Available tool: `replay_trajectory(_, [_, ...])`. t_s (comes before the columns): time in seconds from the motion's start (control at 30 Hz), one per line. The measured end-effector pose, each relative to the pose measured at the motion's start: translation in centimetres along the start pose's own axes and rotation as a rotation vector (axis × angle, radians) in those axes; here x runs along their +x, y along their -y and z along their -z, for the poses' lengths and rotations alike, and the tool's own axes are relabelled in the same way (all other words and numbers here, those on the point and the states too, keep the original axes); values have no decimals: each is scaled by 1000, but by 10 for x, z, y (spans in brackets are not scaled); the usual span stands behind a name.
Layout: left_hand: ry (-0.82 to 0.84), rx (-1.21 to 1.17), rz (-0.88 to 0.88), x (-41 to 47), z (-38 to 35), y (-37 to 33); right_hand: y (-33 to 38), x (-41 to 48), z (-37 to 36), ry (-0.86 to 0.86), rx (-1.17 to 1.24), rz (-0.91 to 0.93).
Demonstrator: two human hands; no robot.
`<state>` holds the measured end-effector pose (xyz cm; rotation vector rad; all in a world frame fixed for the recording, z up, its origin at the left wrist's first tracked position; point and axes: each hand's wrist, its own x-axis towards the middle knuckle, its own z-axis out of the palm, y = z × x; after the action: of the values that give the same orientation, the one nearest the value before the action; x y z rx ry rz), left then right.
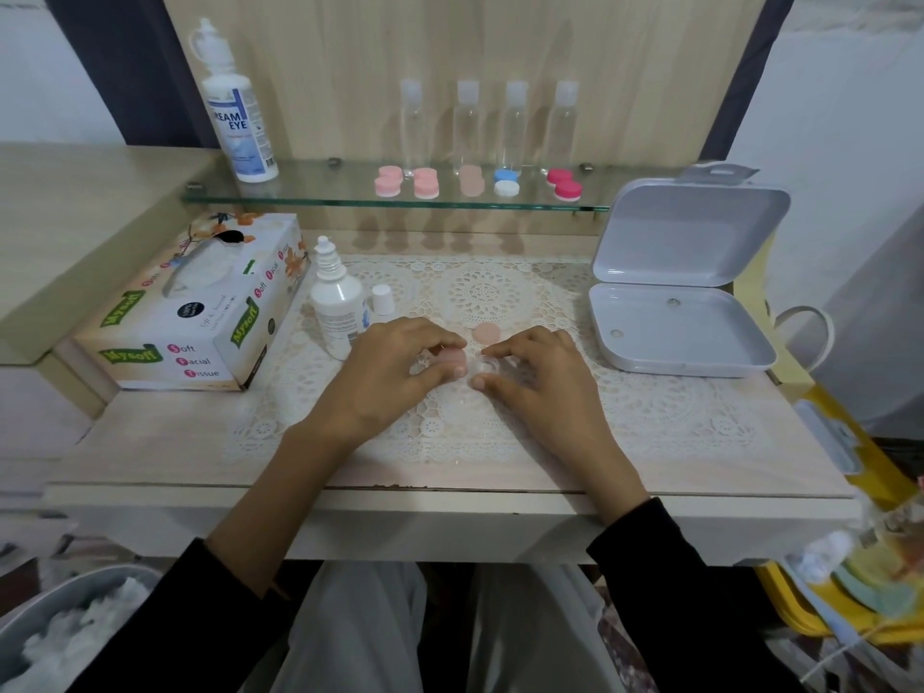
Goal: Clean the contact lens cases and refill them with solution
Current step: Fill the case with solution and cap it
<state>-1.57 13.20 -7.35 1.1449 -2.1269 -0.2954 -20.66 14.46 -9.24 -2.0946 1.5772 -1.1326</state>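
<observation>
Both hands were on the lens case (489, 365), mid lace mat (650, 417) on the desk (175, 442): my left hand (395, 372) pinched its pink cap (452, 357), right hand (542, 375) gripped the clear well. Loose cap (486, 333) lay just behind, uncapped solution bottle (336, 302) near left

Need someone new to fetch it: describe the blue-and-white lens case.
Look at the glass shelf against the wooden back panel. In front of the third clear bottle from the left sits the blue-and-white lens case. Every other case in that row is pink, peach or red.
</observation>
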Motion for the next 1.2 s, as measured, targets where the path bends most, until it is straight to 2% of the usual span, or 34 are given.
replay_trajectory(0.23, [10, 6, -13, -1, -1, -1, 0, 1, 0, -4, -13, 3])
replay_trajectory(0.57, [128, -67, 22, 0, -3, -1, 1, 1, 0, -4, -4, -1])
replay_trajectory(0.7, [176, -179, 38, -1, -1, -2, 1, 1, 0, 1, -15, 0])
replay_trajectory(0.8, [111, -110, 30, -4, -4, -1, 0, 0, 0, -1, -8, 0])
replay_trajectory(0.93, [21, -37, 103, -5, -5, 2, 0, 0, 1, 1, -6, -4])
replay_trajectory(1.2, [38, -74, 97, -5, -5, 1, 0, 0, 0, 9, -6, -13])
